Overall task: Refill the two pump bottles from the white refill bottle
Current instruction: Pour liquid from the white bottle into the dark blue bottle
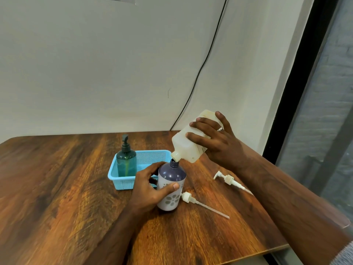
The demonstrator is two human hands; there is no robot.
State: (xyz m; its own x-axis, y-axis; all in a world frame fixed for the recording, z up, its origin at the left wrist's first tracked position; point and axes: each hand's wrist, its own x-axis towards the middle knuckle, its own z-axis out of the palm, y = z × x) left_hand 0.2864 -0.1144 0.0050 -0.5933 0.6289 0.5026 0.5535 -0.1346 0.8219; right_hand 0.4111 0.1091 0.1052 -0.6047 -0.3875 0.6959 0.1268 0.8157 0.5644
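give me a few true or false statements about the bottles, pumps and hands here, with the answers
1. The right hand tips the white refill bottle with its mouth at the neck of the purple bottle. True.
2. The purple bottle stands inside the blue basket. False: it stands on the table in front of the basket, gripped by the left hand.
3. The green pump bottle has its pump on. True.
4. Both white pumps lie in the basket. False: one pump and the other pump lie on the table, right of the purple bottle.
5. The purple bottle's neck is open. True.
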